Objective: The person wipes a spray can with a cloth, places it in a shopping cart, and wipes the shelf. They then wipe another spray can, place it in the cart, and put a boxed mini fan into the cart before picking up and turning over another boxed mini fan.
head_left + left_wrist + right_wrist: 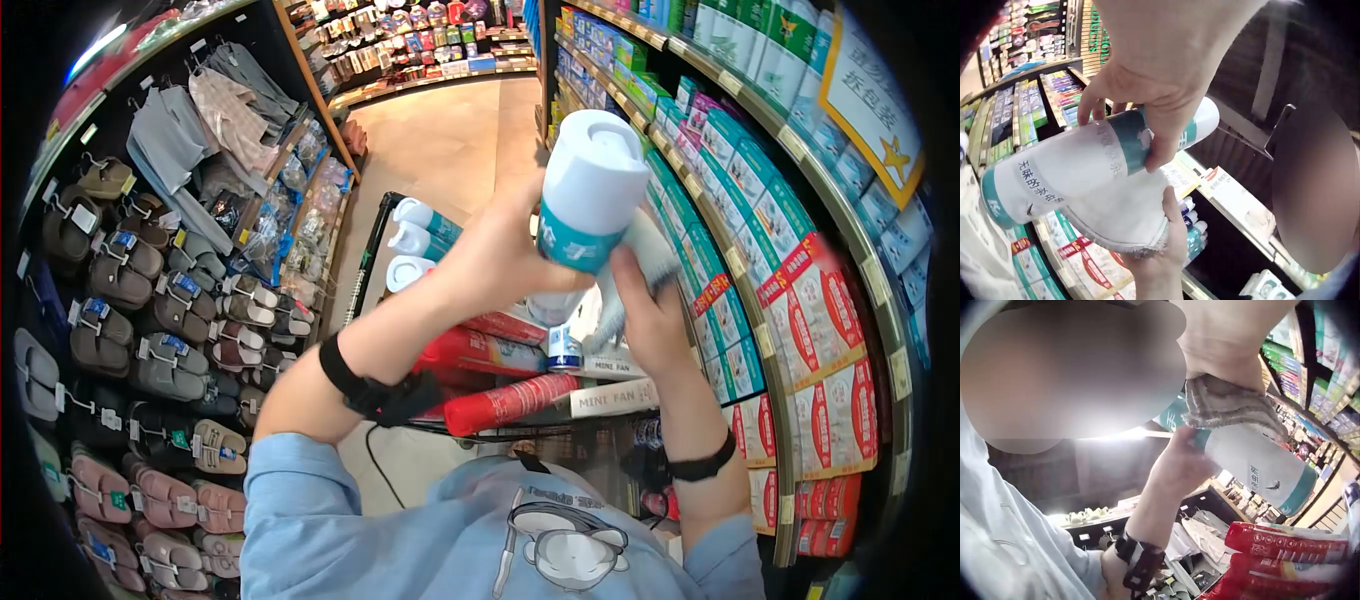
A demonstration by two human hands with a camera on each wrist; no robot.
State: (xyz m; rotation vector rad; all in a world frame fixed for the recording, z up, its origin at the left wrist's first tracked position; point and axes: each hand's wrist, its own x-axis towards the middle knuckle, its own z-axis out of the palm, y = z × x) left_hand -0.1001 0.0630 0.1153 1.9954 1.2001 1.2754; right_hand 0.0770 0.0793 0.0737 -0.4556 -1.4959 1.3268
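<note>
My left hand (500, 240) grips a white and teal aerosol can (592, 170) around its middle, thumb on one side and fingers on the other. In the left wrist view the can (1054, 172) is tilted, its white cap toward the upper right and its base toward the lower left. The right hand (650, 318) holds a folded grey-white cloth (1119, 212) close against the can's side, thumb over the cloth's edge. From the right wrist view, the cloth (1229, 412) shows fuzzy grey edges and lies over part of the can.
Below the hands stands a cart (362, 255) with white-capped cans (412, 242), a red can (510, 402) and boxes marked MINI FAN (612, 398). Slippers (125, 270) and grey clothes (170, 135) hang at left. Shelves of teal boxes (735, 175) and red-white packs (820, 330) line the right.
</note>
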